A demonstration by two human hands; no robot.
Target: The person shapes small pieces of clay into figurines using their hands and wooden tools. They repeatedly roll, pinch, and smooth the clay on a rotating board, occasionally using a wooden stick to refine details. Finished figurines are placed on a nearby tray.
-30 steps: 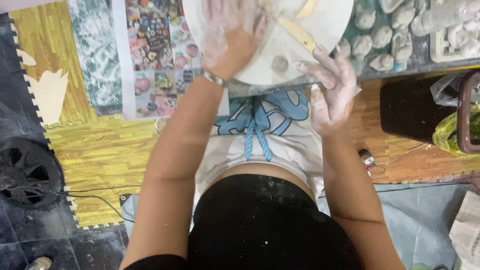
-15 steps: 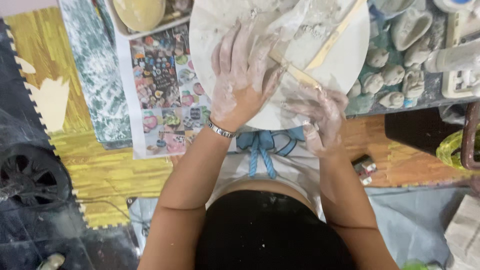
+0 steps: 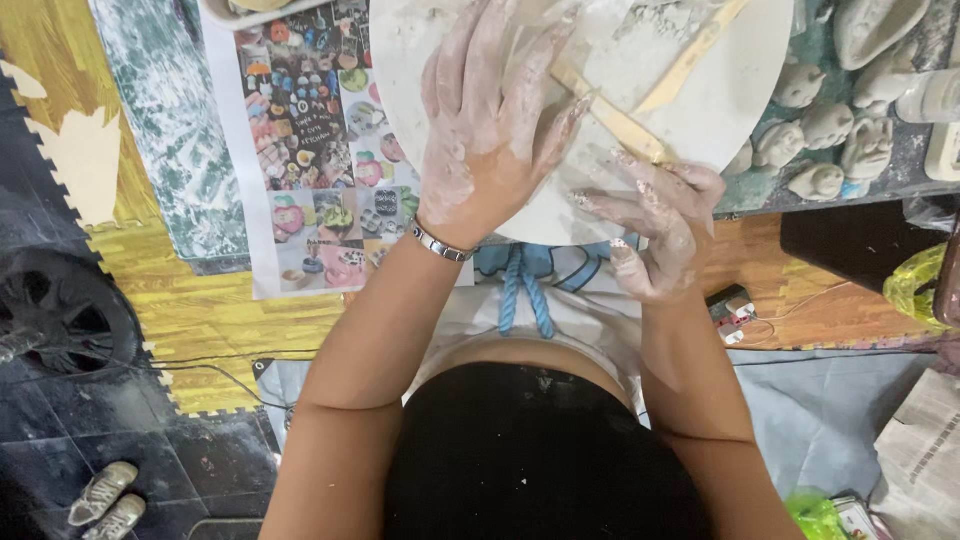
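A round white board (image 3: 715,115) smeared with wet clay lies on the table in front of me. My left hand (image 3: 490,130), coated in clay and wearing a metal bracelet (image 3: 441,243), rests flat on the board with its fingers spread. My right hand (image 3: 655,220), also coated in clay, sits at the board's near rim, its fingertips touching the end of a flat wooden stick (image 3: 612,118). A second wooden stick (image 3: 692,55) lies crossed over the first. Neither hand grips anything.
Small grey clay figures (image 3: 820,125) stand on the table to the right of the board. A sheet of colourful pictures (image 3: 320,150) and a green marbled slab (image 3: 170,130) lie to the left. Below are a yellow foam mat (image 3: 190,315), a black round fan (image 3: 60,320), shoes (image 3: 105,495) and newspapers (image 3: 925,450).
The view has dropped and closed in on the board. My left hand has slid across it and now lies flat. My right hand has come up from below the rim to the stick.
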